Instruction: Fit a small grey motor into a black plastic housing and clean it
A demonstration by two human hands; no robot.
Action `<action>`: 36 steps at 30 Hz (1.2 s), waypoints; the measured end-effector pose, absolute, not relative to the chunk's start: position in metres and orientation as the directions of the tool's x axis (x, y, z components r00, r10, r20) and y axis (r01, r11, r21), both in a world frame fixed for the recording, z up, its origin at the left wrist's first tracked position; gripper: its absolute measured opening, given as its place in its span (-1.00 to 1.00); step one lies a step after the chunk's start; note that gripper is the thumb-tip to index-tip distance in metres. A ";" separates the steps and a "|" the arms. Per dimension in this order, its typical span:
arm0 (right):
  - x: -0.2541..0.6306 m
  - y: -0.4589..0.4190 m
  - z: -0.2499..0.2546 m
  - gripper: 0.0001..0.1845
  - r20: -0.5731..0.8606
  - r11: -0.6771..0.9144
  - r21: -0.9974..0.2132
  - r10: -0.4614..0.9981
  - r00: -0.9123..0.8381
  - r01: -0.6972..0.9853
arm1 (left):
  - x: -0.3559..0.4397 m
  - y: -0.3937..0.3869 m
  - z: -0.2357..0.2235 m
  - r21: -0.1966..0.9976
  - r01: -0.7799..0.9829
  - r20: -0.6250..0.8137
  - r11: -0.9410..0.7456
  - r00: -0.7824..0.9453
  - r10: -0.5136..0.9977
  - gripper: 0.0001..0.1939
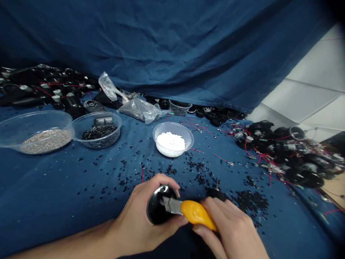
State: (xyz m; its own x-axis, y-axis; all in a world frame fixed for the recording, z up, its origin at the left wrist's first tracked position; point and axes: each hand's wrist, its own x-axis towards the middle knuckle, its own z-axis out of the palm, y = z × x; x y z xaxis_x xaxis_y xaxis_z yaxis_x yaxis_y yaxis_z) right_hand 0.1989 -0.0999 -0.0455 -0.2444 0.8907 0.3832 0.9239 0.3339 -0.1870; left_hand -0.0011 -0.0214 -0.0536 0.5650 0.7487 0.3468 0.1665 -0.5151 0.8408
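Observation:
My left hand [147, 214] is wrapped round a black, cup-shaped round part [156, 208] with a shiny rim, its open side facing up and toward the right. In my right hand [231, 226] is a yellow-handled utility knife [198, 214]. Its metal blade end reaches over the rim into the mouth of the black part; whether the tip touches the inside, I cannot tell. Just beyond my right knuckles sits a dark object [215, 194] with a thin metal pin pointing up, partly hidden by the hand.
A bowl of white granules [172, 140] stands ahead. Leftward are a tub of black screws [98, 133] and a larger tub of pale pellets [44, 140]. Behind lies a clear plastic bag [141, 109]. Black bits [250, 201] litter the blue cloth; wired parts [302, 154] heap up at right.

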 end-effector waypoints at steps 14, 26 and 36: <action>0.202 -0.099 -0.044 -0.49 0.327 0.358 -0.246 0.905 -0.270 0.901 | -0.001 -0.021 -0.059 0.842 0.128 0.380 -0.523 0.548 0.746 -0.48; 0.203 -0.099 -0.043 -0.49 0.293 0.391 -0.238 0.902 -0.318 0.889 | 0.000 -0.021 -0.060 0.843 0.068 0.419 -0.533 0.539 0.731 -0.46; 0.203 -0.099 -0.043 -0.44 0.322 0.386 -0.187 0.893 -0.315 0.903 | -0.002 -0.025 -0.057 0.854 0.082 0.396 -0.513 0.537 0.745 -0.50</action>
State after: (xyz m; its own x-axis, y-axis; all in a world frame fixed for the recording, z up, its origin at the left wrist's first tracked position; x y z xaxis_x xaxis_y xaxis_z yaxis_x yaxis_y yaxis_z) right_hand 0.2027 -0.0987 -0.0433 -0.3151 0.8929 0.3216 0.9032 0.3862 -0.1874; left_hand -0.0017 -0.0246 -0.0567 0.5371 0.7448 0.3960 0.0817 -0.5131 0.8544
